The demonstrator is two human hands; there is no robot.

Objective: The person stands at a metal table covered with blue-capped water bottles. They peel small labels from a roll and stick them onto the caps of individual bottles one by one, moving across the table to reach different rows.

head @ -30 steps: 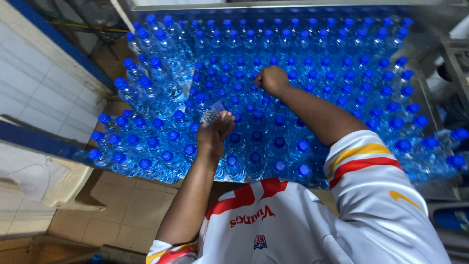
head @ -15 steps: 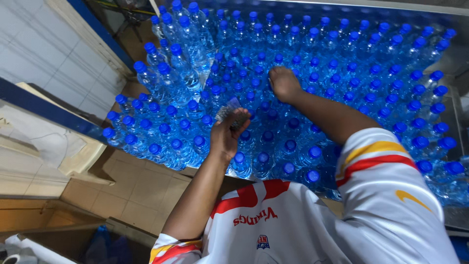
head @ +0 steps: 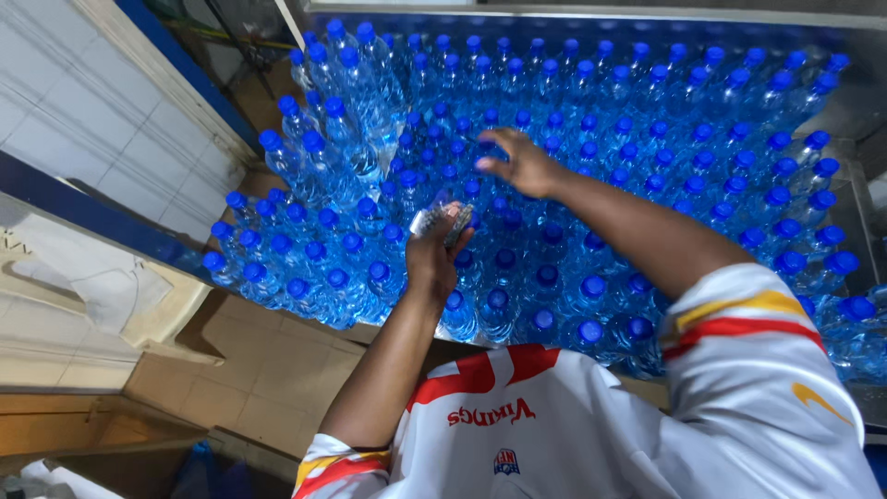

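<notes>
Dozens of blue-capped water bottles (head: pixel 591 286) are packed upright w/ caps up on the surface (head: pixel 859 102), so right hand (head: pixel 519 164) hovers spread, ungripping, while left hand (head: pixel 434 254) is clenched on a small clear wad (head: pixel 442 220).

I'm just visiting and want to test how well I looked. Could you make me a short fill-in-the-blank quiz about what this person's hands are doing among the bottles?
1. The bottles all have caps of the colour ____.
2. The left hand holds a small ____ thing.
3. The right hand hovers with its fingers ____ over the caps.
4. The person's shirt is mostly ____.

Missing words: blue; silvery; spread; white
</notes>
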